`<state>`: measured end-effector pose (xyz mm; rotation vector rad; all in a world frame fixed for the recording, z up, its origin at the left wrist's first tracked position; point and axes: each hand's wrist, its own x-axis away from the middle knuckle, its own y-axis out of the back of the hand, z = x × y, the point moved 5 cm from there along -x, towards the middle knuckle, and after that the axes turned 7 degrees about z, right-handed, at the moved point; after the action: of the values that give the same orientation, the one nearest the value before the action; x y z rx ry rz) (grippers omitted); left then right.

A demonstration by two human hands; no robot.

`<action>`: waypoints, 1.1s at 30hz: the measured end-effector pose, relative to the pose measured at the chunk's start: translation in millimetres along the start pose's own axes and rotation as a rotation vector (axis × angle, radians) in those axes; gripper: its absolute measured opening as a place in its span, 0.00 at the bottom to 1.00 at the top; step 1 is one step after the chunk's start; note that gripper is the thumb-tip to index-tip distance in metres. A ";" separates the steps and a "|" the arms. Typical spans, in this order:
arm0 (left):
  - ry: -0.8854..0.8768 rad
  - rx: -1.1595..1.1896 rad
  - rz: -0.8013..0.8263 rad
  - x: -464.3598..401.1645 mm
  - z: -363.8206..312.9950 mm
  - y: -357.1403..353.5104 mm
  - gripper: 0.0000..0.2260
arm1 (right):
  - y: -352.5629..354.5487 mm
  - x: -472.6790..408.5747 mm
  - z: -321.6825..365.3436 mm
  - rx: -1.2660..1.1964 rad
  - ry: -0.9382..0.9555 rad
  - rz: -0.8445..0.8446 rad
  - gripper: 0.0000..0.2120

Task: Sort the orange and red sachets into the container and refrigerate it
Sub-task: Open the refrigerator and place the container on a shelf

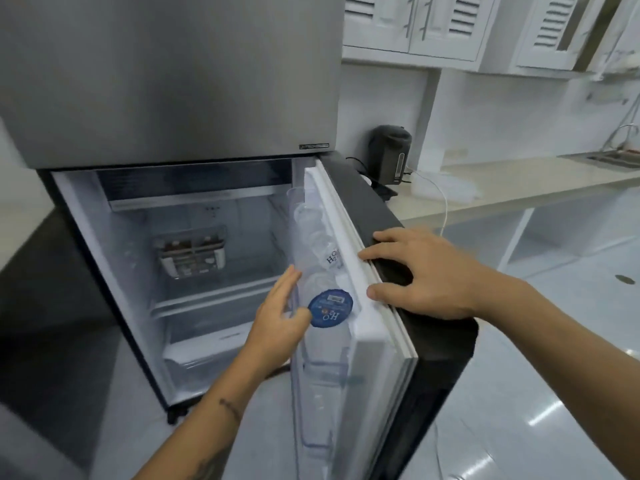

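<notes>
The fridge door (377,306) stands ajar, its white inner edge nearest. The left hand (280,317), fingers straight and relaxed, touches the clear door shelf (311,358) beside a blue-capped bottle (330,308). The right hand (422,271) rests flat on the door's top edge, grasping nothing. Deeper inside, the container (190,256) sits on a shelf.

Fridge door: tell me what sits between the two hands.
In the head view, blue-capped water bottles in the fridge door shelf lie between left hand and right hand.

Left grip (280,317) flat, fingers straight; right grip (426,271) spread, palm down
</notes>
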<state>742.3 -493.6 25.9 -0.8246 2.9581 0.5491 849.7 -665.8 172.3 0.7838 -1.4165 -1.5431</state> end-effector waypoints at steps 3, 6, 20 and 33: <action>0.014 0.130 -0.003 9.0 16.4 53.8 0.27 | -16.0 -16.3 53.9 -0.171 0.078 -0.049 0.31; 0.056 0.128 -0.018 17.0 27.8 110.2 0.18 | -26.2 -46.3 112.4 -0.093 0.134 -0.116 0.28; 0.033 0.043 -0.521 126.5 80.9 303.4 0.11 | -57.6 -176.8 312.5 -0.118 0.410 -0.296 0.25; 0.210 -0.133 -0.407 84.4 133.4 335.3 0.38 | -63.4 -293.1 380.9 -0.055 0.504 -0.235 0.29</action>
<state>490.7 -222.6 1.1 -1.5359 2.8208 0.6709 622.1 -239.1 136.7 1.2378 -0.9329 -1.4134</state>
